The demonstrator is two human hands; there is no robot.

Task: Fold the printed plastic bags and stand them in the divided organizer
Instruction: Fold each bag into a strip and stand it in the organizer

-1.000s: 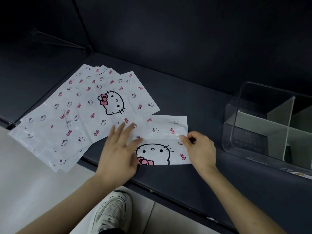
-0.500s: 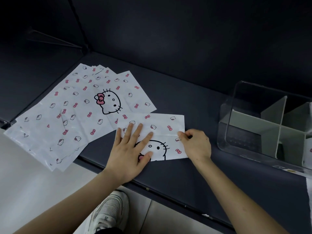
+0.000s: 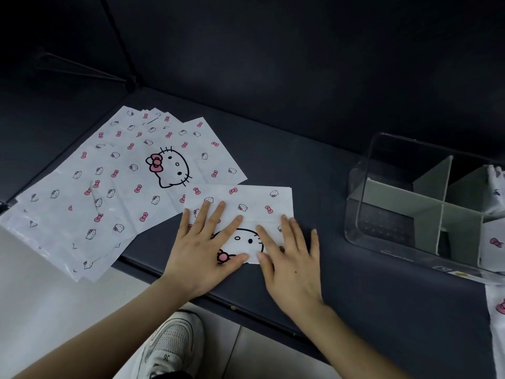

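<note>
A folded white plastic bag [image 3: 246, 203] printed with cat faces and pink bows lies on the dark shelf near its front edge. My left hand [image 3: 203, 247] presses flat on the bag's left half, fingers straight and spread. My right hand [image 3: 291, 258] lies flat over its right end, fingers straight. A fanned pile of several unfolded printed bags [image 3: 114, 187] spreads out to the left, overhanging the shelf edge. The clear divided organizer [image 3: 388, 214] stands at the right, with folded bags [image 3: 494, 242] upright in its right-hand compartments.
The dark shelf [image 3: 355, 296] has a dark back wall and a left side panel. Below the front edge I see a light floor and a white sneaker [image 3: 172, 343]. Another printed bag [image 3: 498, 324] shows at the right frame edge.
My right hand let go of the bag's right edge and now lies flat on it. My left hand slid a little right. The view shifted, revealing folded bags in the organizer.
</note>
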